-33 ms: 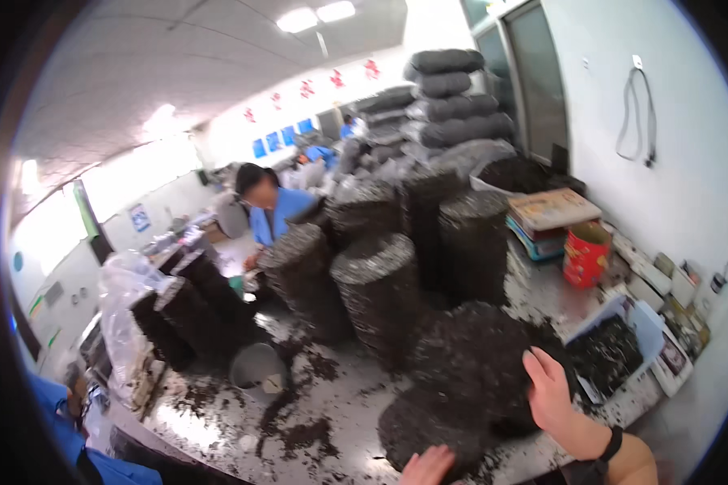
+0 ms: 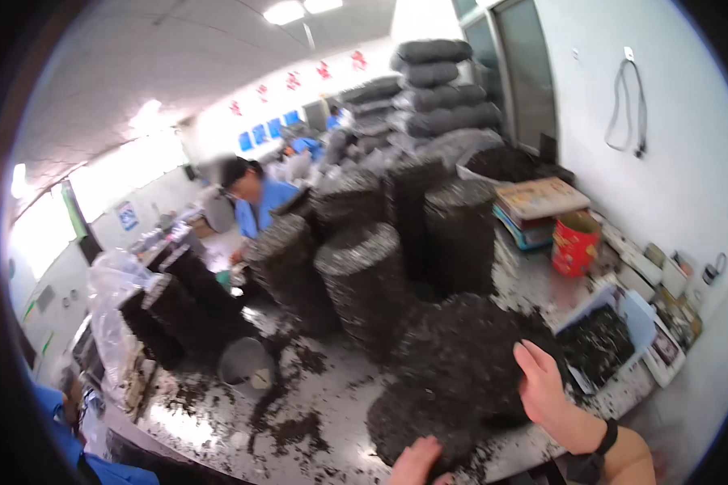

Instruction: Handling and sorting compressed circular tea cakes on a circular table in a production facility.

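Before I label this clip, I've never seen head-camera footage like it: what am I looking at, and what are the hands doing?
This is one wide fisheye view from a camera worn on a person's head, looking down, so straight edges bend. The right hand, with a dark wristband, rests open on a round dark pressed cake. The left hand touches a lower dark cake at the bottom edge. They lie on a wet metal table strewn with dark crumbs. Behind stand tall stacks of cakes, a red tin, and a co-worker in blue.
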Tool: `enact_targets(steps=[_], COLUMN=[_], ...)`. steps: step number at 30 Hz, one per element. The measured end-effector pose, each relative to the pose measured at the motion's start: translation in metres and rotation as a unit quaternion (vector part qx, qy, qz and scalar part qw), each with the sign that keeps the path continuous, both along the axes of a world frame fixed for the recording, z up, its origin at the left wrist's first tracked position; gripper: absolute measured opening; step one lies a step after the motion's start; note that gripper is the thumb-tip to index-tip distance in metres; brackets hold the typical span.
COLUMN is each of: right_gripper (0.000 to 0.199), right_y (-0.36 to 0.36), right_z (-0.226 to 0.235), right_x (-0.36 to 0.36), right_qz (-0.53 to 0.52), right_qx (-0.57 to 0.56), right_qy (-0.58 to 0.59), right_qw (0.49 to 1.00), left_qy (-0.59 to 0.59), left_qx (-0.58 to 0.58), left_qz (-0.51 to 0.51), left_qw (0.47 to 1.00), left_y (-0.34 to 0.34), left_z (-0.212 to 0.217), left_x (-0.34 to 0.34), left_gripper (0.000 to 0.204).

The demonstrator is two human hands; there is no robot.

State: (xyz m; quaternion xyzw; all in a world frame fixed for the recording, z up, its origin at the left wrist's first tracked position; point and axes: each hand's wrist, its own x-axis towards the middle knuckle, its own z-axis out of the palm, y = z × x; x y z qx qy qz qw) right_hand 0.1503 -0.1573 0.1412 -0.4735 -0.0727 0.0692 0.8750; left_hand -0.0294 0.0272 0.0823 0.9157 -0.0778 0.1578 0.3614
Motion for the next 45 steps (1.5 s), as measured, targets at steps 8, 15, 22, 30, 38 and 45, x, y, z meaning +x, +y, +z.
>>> enact_targets(steps=[8,15,22,30,38,45], right_gripper=[0.021,0.043,0.014,0.012,0.015,0.036], right_y=[-0.028,-0.048,-0.045,-0.048,-0.138,-0.171], right_z=[-0.023,-0.041,-0.021,-0.043,-0.075,-0.068], right_x=[-0.016,-0.024,-0.055,-0.047,0.02,0.002], right_qz=[0.077,0.015,-0.08,-0.116,-0.239,-0.106], right_qx=[0.025,-0.156,-0.436,-0.535,-0.081,0.062], right_qy=[0.11,0.026,-0.439,-0.448,0.005,0.203], right_qw=[0.991,0.987,0.781,0.707,0.968,0.972], left_qy=[0.142,0.219,0.205,0.2,0.212,0.259], left_qx=[-0.622,-0.678,-0.708,-0.687,-0.696,-0.682], left_qz=[0.069,0.073,0.132,0.116,0.203,0.184], left_qw=[0.767,0.698,0.663,0.689,0.655,0.659], left_y=[0.002,-0.008,-0.066,-0.09,-0.093,-0.099], left_z=[0.016,-0.013,0.025,0.018,0.024,0.025], left_x=[0.023,0.019,0.047,0.061,0.071,0.076], left_gripper=[0.053,0.027,0.021,0.018,0.028,0.033])
